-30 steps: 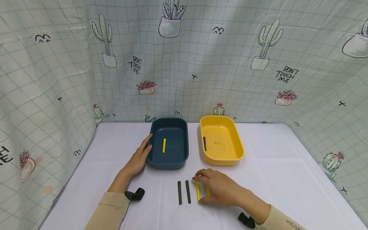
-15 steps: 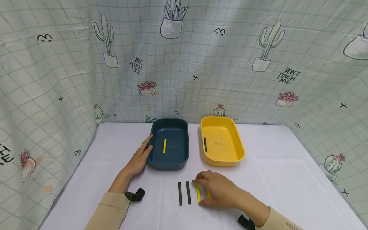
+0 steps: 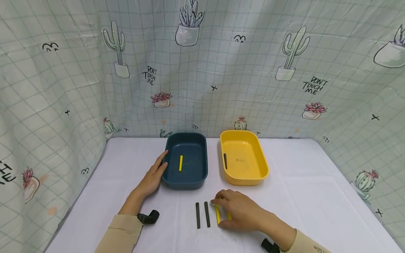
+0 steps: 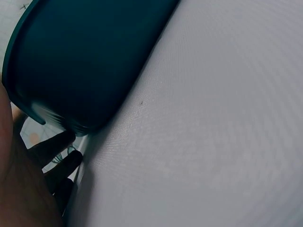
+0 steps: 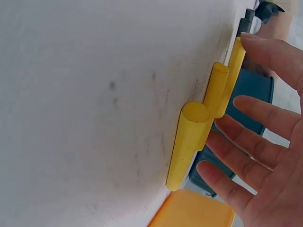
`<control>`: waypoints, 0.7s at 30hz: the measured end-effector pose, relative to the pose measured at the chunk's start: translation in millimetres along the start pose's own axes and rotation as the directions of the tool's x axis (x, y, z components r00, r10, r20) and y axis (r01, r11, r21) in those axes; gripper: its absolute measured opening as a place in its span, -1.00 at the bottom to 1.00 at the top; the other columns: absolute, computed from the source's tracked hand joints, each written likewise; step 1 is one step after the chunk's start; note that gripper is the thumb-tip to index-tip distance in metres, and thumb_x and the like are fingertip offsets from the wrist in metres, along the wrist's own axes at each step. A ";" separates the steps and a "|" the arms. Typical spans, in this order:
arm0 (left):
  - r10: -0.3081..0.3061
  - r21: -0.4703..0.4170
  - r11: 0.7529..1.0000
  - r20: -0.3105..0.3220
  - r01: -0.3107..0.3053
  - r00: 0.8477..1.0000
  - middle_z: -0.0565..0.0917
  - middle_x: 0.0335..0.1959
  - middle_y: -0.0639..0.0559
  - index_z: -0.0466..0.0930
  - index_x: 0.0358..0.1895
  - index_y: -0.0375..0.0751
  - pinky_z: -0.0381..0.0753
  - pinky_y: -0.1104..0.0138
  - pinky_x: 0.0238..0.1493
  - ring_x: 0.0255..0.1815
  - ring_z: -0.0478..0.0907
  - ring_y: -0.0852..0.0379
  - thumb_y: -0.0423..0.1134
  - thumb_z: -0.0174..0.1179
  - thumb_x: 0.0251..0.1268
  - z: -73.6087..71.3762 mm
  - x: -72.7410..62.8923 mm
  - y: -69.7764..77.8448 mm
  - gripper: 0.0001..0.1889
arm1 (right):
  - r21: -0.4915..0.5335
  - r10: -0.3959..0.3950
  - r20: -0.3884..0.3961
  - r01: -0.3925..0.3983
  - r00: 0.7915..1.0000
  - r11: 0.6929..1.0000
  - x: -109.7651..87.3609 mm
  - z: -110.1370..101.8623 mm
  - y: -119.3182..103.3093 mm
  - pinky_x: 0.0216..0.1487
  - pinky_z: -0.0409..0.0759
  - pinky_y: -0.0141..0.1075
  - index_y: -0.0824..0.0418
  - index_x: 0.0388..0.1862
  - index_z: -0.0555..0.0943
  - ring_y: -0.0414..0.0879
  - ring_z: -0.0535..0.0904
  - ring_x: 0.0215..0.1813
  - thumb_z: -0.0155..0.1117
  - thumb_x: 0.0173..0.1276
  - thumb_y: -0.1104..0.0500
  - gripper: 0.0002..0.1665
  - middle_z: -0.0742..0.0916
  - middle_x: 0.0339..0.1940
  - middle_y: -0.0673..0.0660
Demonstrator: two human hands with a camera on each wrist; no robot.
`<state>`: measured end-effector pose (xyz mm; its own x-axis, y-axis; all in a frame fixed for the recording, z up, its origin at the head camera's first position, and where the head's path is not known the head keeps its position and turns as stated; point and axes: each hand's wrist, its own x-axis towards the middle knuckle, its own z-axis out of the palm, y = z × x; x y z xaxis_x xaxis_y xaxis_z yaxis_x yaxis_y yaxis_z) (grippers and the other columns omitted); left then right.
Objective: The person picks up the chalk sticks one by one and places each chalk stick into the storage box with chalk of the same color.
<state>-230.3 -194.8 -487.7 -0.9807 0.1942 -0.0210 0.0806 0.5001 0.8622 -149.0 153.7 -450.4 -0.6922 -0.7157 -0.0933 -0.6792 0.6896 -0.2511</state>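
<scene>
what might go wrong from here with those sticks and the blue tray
The right hand is over yellow sticks lying close together, so picking one up could knock its neighbour askew.

Two dark sticks lie just left of the yellow ones, so a sideways sweep might bump them too.

The left hand lies at the side of the blue tray; a careless push could slide it.

This looks like a small screened-off booth, a lab-style recording corner. Cactus-printed cloth (image 3: 253,95) hangs behind and along both sides of a white-covered table (image 3: 300,189), the person wears black wrist cameras (image 3: 149,217), and sticks (image 3: 207,214) lie in a row. What building it belongs to cannot be told.
</scene>
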 end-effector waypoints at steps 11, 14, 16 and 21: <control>-0.007 0.012 1.000 -0.004 0.007 1.000 -0.06 0.74 -0.14 -0.14 0.70 0.26 -0.18 -0.44 0.56 0.71 -0.12 -0.36 0.15 -0.34 0.74 0.8 -0.2 -0.7 -0.40 | -0.003 0.003 -0.044 -0.003 0.999 1.000 1.5 -7.8 0.5 0.28 0.61 -0.13 -0.07 0.38 0.59 -0.15 0.56 0.18 0.50 0.29 -0.20 -0.29 0.62 0.25 -0.06; -0.005 0.008 1.000 -0.005 0.005 1.000 -0.06 0.74 -0.14 -0.13 0.70 0.26 -0.18 -0.43 0.57 0.72 -0.13 -0.36 0.14 -0.34 0.74 1.1 -0.1 -0.6 -0.41 | -0.010 -0.001 -0.066 0.000 0.998 1.000 1.4 -10.2 1.7 0.29 0.62 -0.14 -0.04 0.38 0.59 -0.16 0.56 0.18 0.51 0.29 -0.21 -0.28 0.62 0.24 -0.06; -0.008 0.008 1.000 -0.004 0.008 1.000 -0.05 0.74 -0.15 -0.13 0.70 0.26 -0.17 -0.42 0.57 0.71 -0.12 -0.36 0.14 -0.34 0.74 1.0 -0.7 -0.1 -0.40 | -0.015 -0.004 -0.076 0.003 0.997 1.000 1.8 -11.9 2.2 0.27 0.62 -0.16 -0.03 0.38 0.59 -0.16 0.56 0.16 0.52 0.28 -0.22 -0.27 0.62 0.24 -0.06; -0.018 0.016 1.000 -0.002 0.018 1.000 -0.07 0.74 -0.15 -0.14 0.70 0.26 -0.19 -0.44 0.56 0.71 -0.14 -0.37 0.16 -0.34 0.74 0.6 -1.0 0.3 -0.40 | 0.000 0.004 -0.079 -0.004 0.997 1.000 3.3 -18.5 3.0 0.27 0.63 -0.16 -0.01 0.39 0.58 -0.14 0.58 0.17 0.51 0.29 -0.23 -0.25 0.61 0.28 -0.03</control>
<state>-229.2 -194.3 -487.8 -0.9824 0.1833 -0.0358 0.0653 0.5168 0.8536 -157.8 155.4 -433.6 -0.7122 -0.7017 -0.0184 -0.6762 0.6929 -0.2502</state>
